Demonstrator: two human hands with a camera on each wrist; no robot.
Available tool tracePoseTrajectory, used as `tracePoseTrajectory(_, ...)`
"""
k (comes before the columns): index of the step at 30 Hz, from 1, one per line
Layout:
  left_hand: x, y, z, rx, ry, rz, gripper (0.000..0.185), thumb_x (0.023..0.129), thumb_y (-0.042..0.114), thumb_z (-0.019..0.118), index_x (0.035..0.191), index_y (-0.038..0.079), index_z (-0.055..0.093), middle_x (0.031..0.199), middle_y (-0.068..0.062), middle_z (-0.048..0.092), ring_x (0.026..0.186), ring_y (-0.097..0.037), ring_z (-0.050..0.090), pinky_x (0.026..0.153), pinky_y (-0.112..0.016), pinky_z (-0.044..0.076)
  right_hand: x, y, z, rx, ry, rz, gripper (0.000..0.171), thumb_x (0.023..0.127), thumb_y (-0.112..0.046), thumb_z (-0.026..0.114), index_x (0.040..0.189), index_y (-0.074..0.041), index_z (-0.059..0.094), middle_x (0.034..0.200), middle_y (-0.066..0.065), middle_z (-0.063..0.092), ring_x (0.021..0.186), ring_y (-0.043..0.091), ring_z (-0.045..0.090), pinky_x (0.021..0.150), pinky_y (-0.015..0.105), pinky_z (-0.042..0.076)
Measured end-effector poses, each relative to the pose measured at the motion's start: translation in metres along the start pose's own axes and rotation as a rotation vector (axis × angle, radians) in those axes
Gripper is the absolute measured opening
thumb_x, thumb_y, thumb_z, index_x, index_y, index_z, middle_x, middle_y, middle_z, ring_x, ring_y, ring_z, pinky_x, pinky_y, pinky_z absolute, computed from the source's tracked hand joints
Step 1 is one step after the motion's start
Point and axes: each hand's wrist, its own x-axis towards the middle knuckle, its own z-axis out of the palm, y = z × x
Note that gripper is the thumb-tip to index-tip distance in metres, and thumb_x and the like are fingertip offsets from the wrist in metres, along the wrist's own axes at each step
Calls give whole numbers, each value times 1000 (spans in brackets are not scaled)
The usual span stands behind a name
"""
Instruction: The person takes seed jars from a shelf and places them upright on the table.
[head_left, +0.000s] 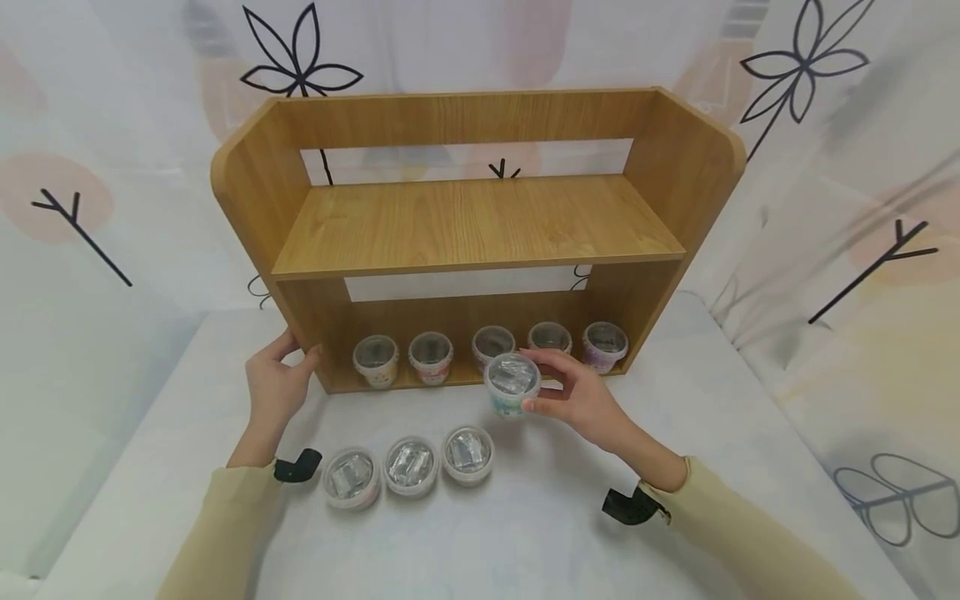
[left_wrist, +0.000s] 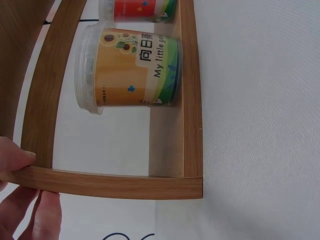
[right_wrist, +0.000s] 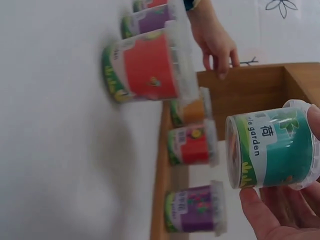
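Observation:
My right hand (head_left: pixel 581 400) holds a small clear-lidded plastic cup (head_left: pixel 512 387) by its side, in front of the wooden shelf's lower level. Its label is teal with "garden" printed on it, as the right wrist view of the teal cup (right_wrist: pixel 277 145) shows. My left hand (head_left: pixel 276 379) grips the left side panel of the wooden shelf (head_left: pixel 480 221), thumb on one face and fingers on the other. Inside the lower level stand several similar cups in a row, among them an orange-labelled cup (left_wrist: pixel 125 67) at the left end and a purple-labelled cup (head_left: pixel 604 348) at the right end.
On the white table (head_left: pixel 480 550), three more lidded cups stand in a row before the shelf: a left cup (head_left: pixel 351 478), a middle cup (head_left: pixel 411 467) and a right cup (head_left: pixel 468 455). A patterned white cloth (head_left: pixel 112 108) hangs behind and beside the shelf.

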Motion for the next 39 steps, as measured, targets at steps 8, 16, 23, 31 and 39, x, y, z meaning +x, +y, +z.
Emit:
tracePoseTrajectory(8, 0, 0, -1, 0, -15, -24, 47, 96, 20, 64, 141, 10, 57, 132, -16, 63, 130, -34, 52, 102, -55, 45, -10, 20, 2, 2, 4, 58, 65, 80, -5, 82, 139, -1, 53, 141, 15, 54, 130, 37, 50, 98, 38, 51)
tracePoseTrajectory(16, 0, -1, 0, -2, 1, 4, 44, 95, 17, 64, 138, 7, 59, 129, -17, 64, 128, -35, 54, 102, -57, 45, -20, 39, 6, -31, -44, 98, 73, 79, -9, 84, 143, 0, 49, 141, 14, 52, 127, 32, 50, 97, 36, 51)
tracePoseTrajectory(23, -1, 2, -1, -4, 0, 3, 44, 96, 17, 64, 138, 6, 60, 129, -17, 64, 128, -35, 54, 102, -57, 44, -25, 49, 7, -93, -80, 56, 74, 75, -9, 87, 139, 2, 53, 138, 13, 51, 123, 33, 53, 96, 36, 52)
tracePoseTrajectory(31, -1, 0, -1, -5, 1, 20, 43, 96, 17, 64, 137, 6, 60, 128, -18, 65, 127, -36, 55, 101, -57, 45, -30, 53, 8, -109, -96, 67, 72, 71, -9, 90, 135, 0, 57, 133, 15, 53, 122, 38, 53, 95, 34, 52)
tracePoseTrajectory(39, -1, 1, -1, -8, -12, -6, 44, 96, 18, 63, 139, 7, 59, 130, -17, 64, 129, -35, 53, 103, -57, 44, -31, 55, 9, -67, -102, 104, 71, 68, -2, 90, 131, -2, 57, 131, 16, 53, 121, 39, 53, 93, 31, 53)
